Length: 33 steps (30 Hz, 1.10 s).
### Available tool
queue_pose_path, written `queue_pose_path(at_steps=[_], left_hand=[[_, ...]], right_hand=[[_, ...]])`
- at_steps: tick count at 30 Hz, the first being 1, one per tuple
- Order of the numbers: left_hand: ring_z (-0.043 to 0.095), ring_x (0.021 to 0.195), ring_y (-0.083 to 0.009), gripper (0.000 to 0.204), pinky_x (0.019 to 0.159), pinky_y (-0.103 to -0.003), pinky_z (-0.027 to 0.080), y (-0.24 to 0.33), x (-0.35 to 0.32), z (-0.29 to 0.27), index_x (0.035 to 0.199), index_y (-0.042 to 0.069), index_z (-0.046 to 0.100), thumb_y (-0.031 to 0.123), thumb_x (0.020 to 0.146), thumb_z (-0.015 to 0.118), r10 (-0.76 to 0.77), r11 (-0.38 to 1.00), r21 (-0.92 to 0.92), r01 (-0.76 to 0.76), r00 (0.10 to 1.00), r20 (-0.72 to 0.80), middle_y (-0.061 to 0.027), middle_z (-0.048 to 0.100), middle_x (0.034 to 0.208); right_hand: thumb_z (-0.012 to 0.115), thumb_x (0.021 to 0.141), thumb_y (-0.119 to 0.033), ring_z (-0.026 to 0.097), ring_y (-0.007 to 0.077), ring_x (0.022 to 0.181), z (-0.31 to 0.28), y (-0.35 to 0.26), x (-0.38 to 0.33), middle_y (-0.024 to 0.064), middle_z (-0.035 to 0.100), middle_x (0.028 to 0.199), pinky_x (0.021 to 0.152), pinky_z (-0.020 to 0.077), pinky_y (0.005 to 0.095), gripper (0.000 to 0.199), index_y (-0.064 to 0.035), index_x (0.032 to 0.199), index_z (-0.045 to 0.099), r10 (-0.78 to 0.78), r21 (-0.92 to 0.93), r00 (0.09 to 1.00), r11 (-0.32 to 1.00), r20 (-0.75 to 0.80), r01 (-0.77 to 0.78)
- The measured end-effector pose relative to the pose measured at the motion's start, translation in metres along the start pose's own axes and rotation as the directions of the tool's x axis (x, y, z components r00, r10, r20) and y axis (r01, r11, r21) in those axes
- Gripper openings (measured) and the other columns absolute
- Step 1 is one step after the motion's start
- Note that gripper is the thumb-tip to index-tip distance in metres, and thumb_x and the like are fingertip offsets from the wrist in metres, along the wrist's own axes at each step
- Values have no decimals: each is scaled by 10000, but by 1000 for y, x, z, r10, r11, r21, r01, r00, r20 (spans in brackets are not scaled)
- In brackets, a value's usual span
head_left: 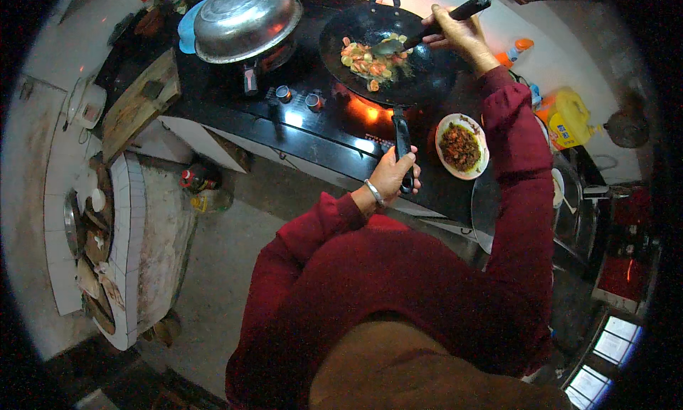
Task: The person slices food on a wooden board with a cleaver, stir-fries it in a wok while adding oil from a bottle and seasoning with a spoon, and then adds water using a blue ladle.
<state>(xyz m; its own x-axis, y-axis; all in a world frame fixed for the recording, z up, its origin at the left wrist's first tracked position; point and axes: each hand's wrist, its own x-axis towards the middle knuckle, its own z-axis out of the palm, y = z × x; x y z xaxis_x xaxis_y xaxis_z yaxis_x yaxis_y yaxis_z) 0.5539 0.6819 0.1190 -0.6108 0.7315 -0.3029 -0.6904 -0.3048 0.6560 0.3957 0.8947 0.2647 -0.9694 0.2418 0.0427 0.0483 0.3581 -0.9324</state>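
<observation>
Over on the black stove (235, 104), a steel bowl (245, 20) sits upside down on the left burner. Left hand (393, 174) is wrapped tight round the wok (388, 51) handle, near a plate of dark food (462, 147). Right hand (455, 29) grips the spatula (427, 33), its blade down in the veggies.

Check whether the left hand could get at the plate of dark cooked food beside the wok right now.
Probably not at once: the left hand grips the wok handle. The plate sits uncovered just to its right, with nothing between them.
</observation>
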Motion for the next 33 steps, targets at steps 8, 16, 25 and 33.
queue_pose_path(at_steps=[8, 16, 25, 33], left_hand=[[537, 539, -146, 271, 462, -291, 457, 0, 2, -1, 1084, 136, 380, 277, 888, 504, -13, 999, -37, 13, 1000, 19, -38, 508, 694], [544, 516, -146, 260, 450, -285, 463, 2, 2, 2, 1069, 135, 371, 266, 887, 502, -4, 1000, -29, 4, 1000, 26, -40, 514, 681], [541, 513, -142, 258, 454, -279, 463, 4, 0, 2, 1067, 129, 375, 260, 885, 503, -14, 1000, -25, 14, 1000, 7, -35, 514, 678], [536, 527, -139, 243, 468, -274, 462, 2, 3, 1, 1069, 126, 371, 250, 893, 483, -28, 1000, 4, 28, 1000, 14, -36, 509, 693]], right_hand=[[492, 872, -401, 636, 169, 606, -43, -55, -48, 94, 635, 914, 504, 520, 235, 341, -67, 865, 558, 14, -19, 998, 1000, 67, -12], [542, 854, -390, 646, 204, 625, -6, -8, -64, 125, 635, 924, 524, 543, 269, 350, -41, 864, 564, 38, 235, 998, 971, 41, -47], [483, 900, -321, 642, 187, 666, -37, -15, -88, 114, 625, 964, 552, 526, 251, 311, -25, 955, 562, 24, 112, 1000, 993, -1, -24], [452, 912, -264, 647, 201, 709, -64, 30, -55, 128, 607, 1032, 542, 530, 236, 285, -8, 976, 562, 52, 10, 997, 999, -63, -51]])
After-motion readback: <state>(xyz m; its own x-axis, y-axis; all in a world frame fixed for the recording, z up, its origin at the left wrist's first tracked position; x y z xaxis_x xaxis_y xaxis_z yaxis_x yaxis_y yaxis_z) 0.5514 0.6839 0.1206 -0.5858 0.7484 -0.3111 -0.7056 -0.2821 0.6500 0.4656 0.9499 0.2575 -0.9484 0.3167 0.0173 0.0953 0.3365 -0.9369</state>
